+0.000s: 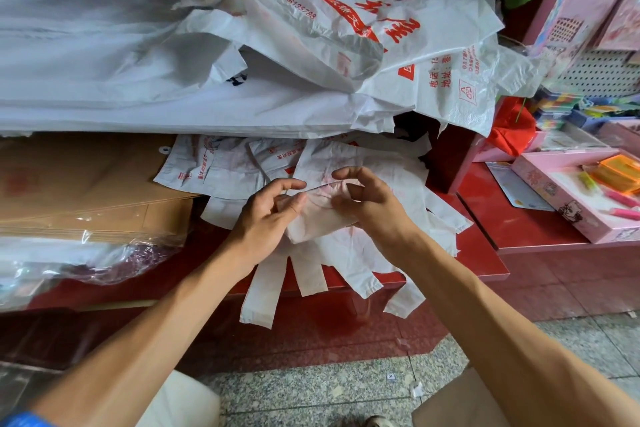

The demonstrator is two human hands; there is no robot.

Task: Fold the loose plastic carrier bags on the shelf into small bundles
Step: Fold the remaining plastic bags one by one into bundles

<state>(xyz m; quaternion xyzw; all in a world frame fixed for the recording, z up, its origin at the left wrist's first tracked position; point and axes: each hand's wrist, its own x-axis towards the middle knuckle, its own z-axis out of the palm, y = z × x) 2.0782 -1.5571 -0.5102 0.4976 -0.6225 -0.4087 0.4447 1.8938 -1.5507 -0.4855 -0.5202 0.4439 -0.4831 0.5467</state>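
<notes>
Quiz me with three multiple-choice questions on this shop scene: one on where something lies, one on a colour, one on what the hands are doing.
1. Where do the flat brown cardboard sheets lie?
A. left of the hands, on the red shelf
B. on the grey floor
C. in the pink box

2. What colour is the print on the big white bags heaped at the top?
A. blue
B. red
C. green

3. What are the two hands doing?
A. both hang idle
B. only one holds a bag
C. both pinch the same small bag

Answers:
1. A, the cardboard sits left of the hands under the stacked white bags.
2. B, the characters and logos are red.
3. C, the left hand and right hand both pinch the folded bag between fingers and thumb.
</notes>
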